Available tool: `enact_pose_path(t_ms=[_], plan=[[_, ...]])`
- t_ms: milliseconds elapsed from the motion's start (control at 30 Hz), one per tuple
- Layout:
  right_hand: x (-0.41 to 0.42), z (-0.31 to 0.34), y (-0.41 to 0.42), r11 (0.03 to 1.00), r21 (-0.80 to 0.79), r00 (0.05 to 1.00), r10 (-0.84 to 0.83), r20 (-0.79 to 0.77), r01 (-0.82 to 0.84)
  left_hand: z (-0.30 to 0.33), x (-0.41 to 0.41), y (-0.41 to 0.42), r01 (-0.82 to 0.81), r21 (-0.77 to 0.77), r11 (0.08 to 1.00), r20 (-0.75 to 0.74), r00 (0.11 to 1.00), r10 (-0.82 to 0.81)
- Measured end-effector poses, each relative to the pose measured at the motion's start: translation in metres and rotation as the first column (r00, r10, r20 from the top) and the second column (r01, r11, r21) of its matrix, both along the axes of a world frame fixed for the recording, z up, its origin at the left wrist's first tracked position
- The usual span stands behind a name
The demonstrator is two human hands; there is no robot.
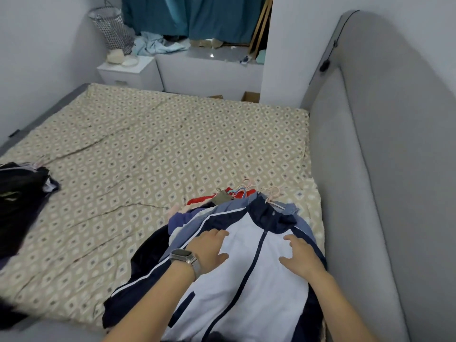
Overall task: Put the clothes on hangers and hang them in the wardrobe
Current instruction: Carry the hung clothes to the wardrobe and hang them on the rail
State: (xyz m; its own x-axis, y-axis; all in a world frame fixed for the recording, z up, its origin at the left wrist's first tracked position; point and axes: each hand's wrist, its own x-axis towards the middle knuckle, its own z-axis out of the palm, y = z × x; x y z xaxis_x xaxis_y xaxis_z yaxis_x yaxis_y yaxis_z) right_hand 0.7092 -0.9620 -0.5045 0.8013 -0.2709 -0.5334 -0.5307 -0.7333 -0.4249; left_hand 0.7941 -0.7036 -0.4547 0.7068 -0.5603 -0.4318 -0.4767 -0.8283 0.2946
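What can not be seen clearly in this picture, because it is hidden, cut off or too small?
Head view only:
- Clothes under the white and navy jacket: covered by it; only edges show.
- Hangers: only hooks visible, bodies inside the garments.
- Dark clothes pile: cut off by the left edge.
- Jacket hem: cut off by the bottom edge.
- Wardrobe: not in view.
- Items on the white nightstand: too small to identify.

Both forearms are bare, with no sleeves. The left wrist wears a rectangular dark-faced smartwatch (182,254) on a grey woven metal band.
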Motion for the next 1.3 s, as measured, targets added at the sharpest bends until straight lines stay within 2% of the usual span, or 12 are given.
enact_pose_path(t_ms=[233, 367, 467, 533, 667, 867, 1067, 1200, 1300], plan=[[0.033, -0.04, -0.038, 0.993, -0.04, 0.989, 0.102, -0.111, -0.107, -0.018, 0.0, -0.022, -0.07, 0.039, 0.997, -0.022, 0.997, 0.071], [0.045, -0.067, -0.062, 0.994, -0.061, 0.987, 0.077, -0.143, -0.086, -0.025, -0.011, -0.025, -0.132, 0.058, 0.99, -0.054, 0.989, 0.135], [0.052, -0.126, -0.091, 0.998, -0.048, 0.988, 0.019, -0.154, -0.026, -0.028, -0.017, -0.023, -0.173, 0.063, 0.983, -0.064, 0.982, 0.177], [0.053, -0.138, -0.094, 0.998, -0.054, 0.986, 0.019, -0.167, -0.028, -0.031, -0.021, -0.019, -0.202, 0.067, 0.977, -0.075, 0.975, 0.207], [0.057, -0.119, -0.074, 0.998, -0.04, 0.983, 0.046, -0.175, -0.054, -0.033, -0.03, -0.014, -0.256, 0.064, 0.965, -0.096, 0.96, 0.261], [0.064, -0.093, -0.038, 0.985, 0.007, 0.969, -0.171, -0.178, 0.175, -0.037, -0.047, -0.017, -0.378, -0.02, 0.926, -0.129, 0.919, 0.372], [0.049, -0.071, -0.014, 0.96, -0.098, 0.965, -0.259, 0.033, 0.261, -0.036, -0.058, -0.015, -0.456, -0.11, 0.883, -0.166, 0.884, 0.436], [0.031, -0.053, -0.005, 0.963, -0.058, 0.965, -0.259, 0.045, 0.262, -0.031, -0.057, -0.016, -0.502, -0.23, 0.834, -0.131, 0.865, 0.484], [0.017, -0.034, -0.001, 0.964, 0.014, 0.955, -0.263, 0.136, 0.264, -0.031, -0.051, -0.017, -0.469, -0.319, 0.823, -0.075, 0.879, 0.471]])
